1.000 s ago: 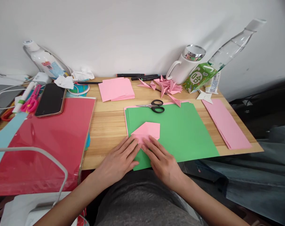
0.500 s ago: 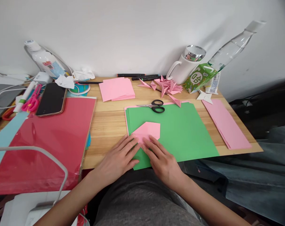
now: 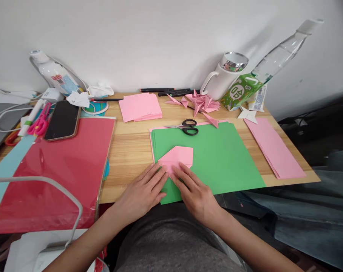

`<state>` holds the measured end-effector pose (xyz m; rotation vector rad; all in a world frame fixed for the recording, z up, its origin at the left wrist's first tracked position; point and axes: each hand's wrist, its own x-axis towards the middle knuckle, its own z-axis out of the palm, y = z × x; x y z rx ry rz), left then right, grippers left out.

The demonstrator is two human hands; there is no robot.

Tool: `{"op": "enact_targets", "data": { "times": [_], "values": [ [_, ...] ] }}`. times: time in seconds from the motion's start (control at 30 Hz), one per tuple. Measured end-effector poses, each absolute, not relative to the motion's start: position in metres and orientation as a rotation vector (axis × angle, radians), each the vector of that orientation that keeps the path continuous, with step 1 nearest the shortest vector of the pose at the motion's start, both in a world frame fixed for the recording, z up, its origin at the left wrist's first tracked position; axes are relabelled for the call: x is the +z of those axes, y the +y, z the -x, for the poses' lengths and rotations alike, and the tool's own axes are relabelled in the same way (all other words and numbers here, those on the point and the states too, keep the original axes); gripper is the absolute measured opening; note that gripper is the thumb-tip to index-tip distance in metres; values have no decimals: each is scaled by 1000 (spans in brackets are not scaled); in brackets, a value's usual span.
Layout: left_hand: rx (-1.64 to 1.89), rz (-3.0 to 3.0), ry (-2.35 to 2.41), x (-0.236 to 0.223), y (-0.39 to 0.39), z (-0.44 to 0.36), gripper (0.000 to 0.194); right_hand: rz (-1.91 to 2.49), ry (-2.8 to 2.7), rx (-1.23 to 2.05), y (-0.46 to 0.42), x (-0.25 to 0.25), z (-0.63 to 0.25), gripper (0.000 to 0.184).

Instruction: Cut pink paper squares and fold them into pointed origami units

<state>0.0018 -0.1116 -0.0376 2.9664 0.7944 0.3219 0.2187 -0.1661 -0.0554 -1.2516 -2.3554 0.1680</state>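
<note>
A pink paper piece [image 3: 178,155], partly folded with one corner slanted, lies on a green sheet [image 3: 217,155] on the wooden table [image 3: 129,147]. My left hand [image 3: 141,192] lies flat with fingers stretched out, the fingertips pressing the pink piece's near left edge. My right hand [image 3: 195,194] also lies flat, its fingers pressing the near edge just right of the left fingertips. Neither hand grips anything. Black-handled scissors [image 3: 185,127] rest at the green sheet's far edge.
A red sheet in a plastic sleeve [image 3: 55,170] fills the left, with a phone [image 3: 62,120] above it. A stack of pink squares [image 3: 140,107], folded pink shapes [image 3: 202,104], a white mug [image 3: 224,77], a clear bottle [image 3: 276,56] and pink strips [image 3: 273,147] stand further back and right.
None apart from a slight shift of the camera; both hands stay pressed on the pink paper.
</note>
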Motion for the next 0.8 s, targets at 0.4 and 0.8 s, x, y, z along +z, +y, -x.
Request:
{"op": "enact_targets", "data": {
  "times": [0.4, 0.8],
  "values": [
    [267, -2928, 818, -30, -109, -4, 44, 1260, -2337, 188, -166, -56, -219, 50],
    [394, -2910, 891, -34, -113, -9, 37, 1303, -2358, 136, -166, -46, -213, 30]
  ]
}}
